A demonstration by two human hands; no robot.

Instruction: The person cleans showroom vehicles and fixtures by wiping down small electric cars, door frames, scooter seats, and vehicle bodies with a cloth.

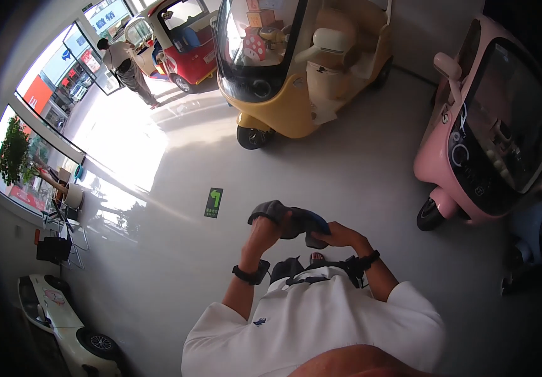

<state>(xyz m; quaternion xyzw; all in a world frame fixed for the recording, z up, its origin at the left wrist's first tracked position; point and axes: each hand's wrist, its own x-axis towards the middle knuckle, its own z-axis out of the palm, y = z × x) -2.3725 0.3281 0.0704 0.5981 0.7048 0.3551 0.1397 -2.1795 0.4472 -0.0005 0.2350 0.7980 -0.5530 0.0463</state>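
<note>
In front of my body, both hands hold a dark grey cloth (296, 220) with a bluish patch near its right end. It looks bunched and folded, and whether it is a rag or a glove I cannot make out. My left hand (269, 231) is closed on its left part, with some of the cloth lying over the fingers. At the right end, my right hand (341, 235) pinches the edge near the bluish patch. Dark bands with small devices circle both wrists.
A yellow three-wheeler (308, 107) stands ahead, a pink one (453, 157) at right, a red one (186, 53) farther back beside another person (123, 63). A small white car (63, 314), a chair (57, 248) and a potted tree (13, 154) line the left. A green floor sign (213, 202) lies ahead.
</note>
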